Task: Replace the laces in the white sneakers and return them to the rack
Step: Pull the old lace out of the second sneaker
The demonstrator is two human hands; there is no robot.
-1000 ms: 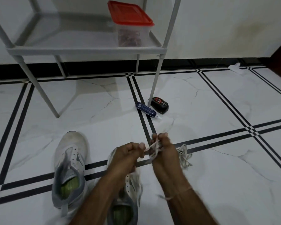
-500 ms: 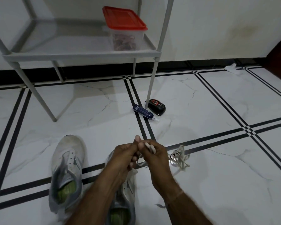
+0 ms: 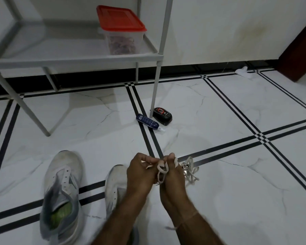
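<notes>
Head view: left hand and right hand both pinch a lace over one sneaker, probably untangling it for threading; the other sneaker waits unlaced on the floor below the rack

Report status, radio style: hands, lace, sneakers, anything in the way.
Left hand, right hand both pinching a white lace. Left sneaker, eyelets empty, and second sneaker on floor, off the rack. Loose lace bundle beside right hand, nothing blocking.
</notes>
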